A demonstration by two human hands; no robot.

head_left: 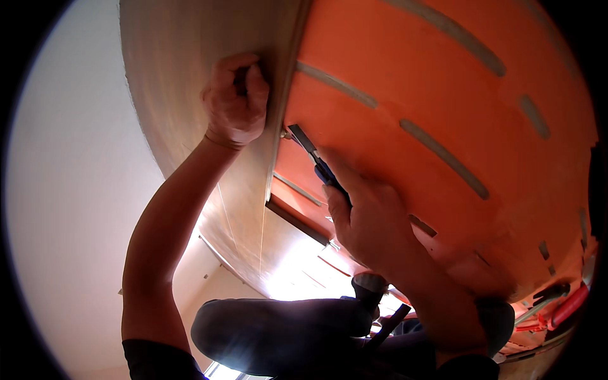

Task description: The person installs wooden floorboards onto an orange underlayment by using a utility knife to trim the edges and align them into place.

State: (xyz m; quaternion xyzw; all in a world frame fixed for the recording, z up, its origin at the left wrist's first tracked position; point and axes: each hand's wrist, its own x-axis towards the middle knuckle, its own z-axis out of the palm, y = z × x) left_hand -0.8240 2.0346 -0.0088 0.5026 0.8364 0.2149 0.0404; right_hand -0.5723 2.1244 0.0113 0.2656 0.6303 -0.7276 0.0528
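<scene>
Knife (323, 170), near board edge (285, 95), matting (380, 57) rightward

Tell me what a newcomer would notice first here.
Probably the bright orange surface across the right side, broken up by gray-brown strips. Next, near the middle, the right hand grips a flat-bladed tool, its tip close to the edge of a brown panel. The curled left hand shows against that panel, upper left of the tool.

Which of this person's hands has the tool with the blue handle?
The right hand, over the orange surface: it grips the tool. The left, by the brown panel, shows none.
</scene>
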